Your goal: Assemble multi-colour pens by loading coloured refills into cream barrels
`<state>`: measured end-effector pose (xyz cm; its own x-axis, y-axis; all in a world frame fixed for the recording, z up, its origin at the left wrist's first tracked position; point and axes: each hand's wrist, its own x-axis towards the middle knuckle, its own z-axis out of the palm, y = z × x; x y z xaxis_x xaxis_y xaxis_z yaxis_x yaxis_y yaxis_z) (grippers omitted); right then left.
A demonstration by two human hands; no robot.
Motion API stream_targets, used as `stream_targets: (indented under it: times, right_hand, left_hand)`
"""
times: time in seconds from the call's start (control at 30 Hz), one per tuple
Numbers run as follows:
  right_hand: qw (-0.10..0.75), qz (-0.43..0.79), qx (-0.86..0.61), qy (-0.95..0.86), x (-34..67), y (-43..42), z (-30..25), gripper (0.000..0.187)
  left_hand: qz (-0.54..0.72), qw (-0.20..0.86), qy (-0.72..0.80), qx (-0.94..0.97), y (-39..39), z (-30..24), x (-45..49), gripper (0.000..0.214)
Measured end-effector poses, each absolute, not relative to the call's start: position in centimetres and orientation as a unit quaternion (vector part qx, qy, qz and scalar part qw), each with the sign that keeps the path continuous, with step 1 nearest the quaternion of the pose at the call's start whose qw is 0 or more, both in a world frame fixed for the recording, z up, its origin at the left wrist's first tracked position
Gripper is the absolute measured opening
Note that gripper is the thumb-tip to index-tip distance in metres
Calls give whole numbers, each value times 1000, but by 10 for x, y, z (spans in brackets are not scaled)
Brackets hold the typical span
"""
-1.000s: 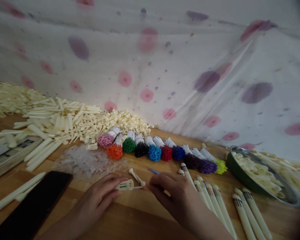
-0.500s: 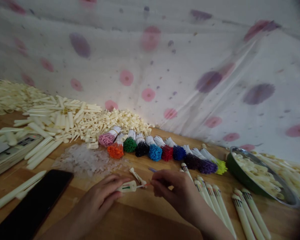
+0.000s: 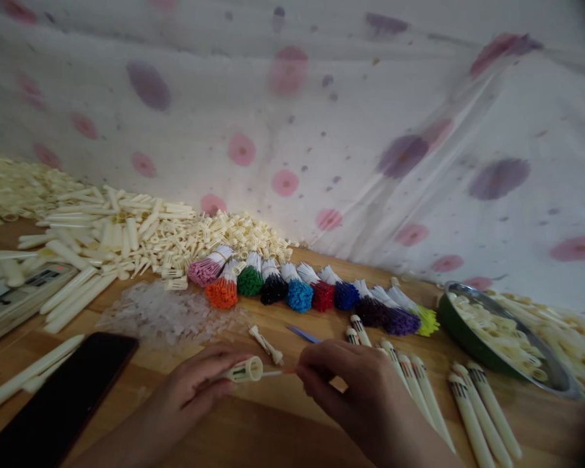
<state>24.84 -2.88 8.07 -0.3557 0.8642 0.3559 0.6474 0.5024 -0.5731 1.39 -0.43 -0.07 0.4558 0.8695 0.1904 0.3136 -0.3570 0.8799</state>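
My left hand [image 3: 195, 389] is closed around a short cream pen barrel piece [image 3: 244, 370], its open end facing right. My right hand [image 3: 351, 385] pinches a thin refill [image 3: 279, 372] with an orange-red tip, whose white end enters the barrel's opening. Both hands hover just above the wooden table [image 3: 253, 429]. A loose cream pen part [image 3: 266, 344] and a blue refill [image 3: 303, 334] lie just beyond the hands. A row of coloured refill bundles [image 3: 299, 294] lies further back.
A black phone [image 3: 63, 403] lies at the lower left. Cream pen parts [image 3: 141, 231] are heaped at the back left, with small clear bits [image 3: 163, 315] in front. Several assembled pens [image 3: 468, 409] lie at the right beside a green bowl [image 3: 461, 325] of cream parts. A spotted sheet [image 3: 322, 130] hangs behind.
The view has shifted slightly. My hands have risen a little and the barrel's open end has turned more toward me, with the refill still held at its opening.
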Motion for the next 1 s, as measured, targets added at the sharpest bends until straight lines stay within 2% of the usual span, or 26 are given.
stream_targets:
  times: [0.27,0.5,1.0]
  right_hand:
    - [328,131,-463,-813,249,-31,83,16]
    - [300,139,-469,-819,247,-31,82,19]
    - [298,158,-458,-822,248,-24,73,16]
  left_hand:
    - [335,381,407,760,-4,-3,14,38]
    - [321,358,418,771,-3,-1,16,37]
    - [329,312,403,795,-3,-2,15,42]
